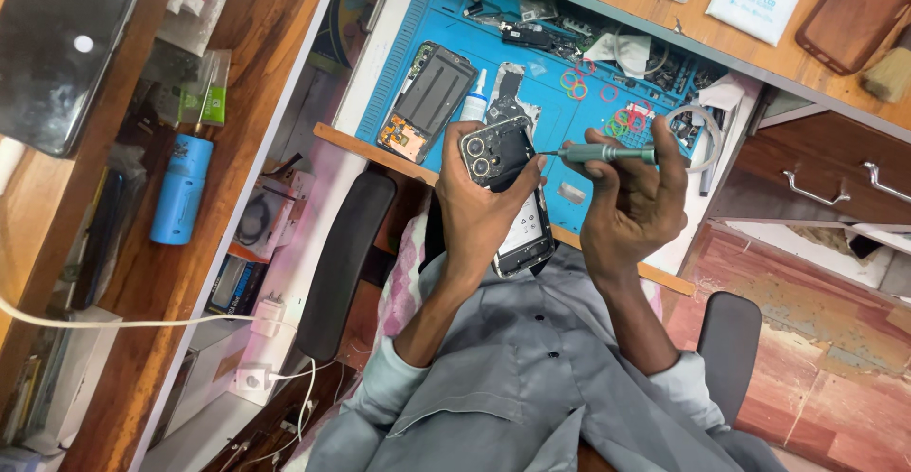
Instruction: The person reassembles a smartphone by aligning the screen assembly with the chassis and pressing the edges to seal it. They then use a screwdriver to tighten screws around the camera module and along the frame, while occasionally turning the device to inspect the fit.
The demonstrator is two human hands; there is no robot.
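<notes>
A: What does the left hand hold?
B: It is wrapped around a phone, back side up with the cameras on top, raised above the blue mat.
A: And the right hand?
B: Its fingers pinch a grey screwdriver. The tip points at the phone's upper edge, just beside it.
A: What else lies on the mat?
B: An opened phone, a small white bottle and coloured rings.

A phone repair workshop: blue work mat, opened phones, scattered parts.
</notes>
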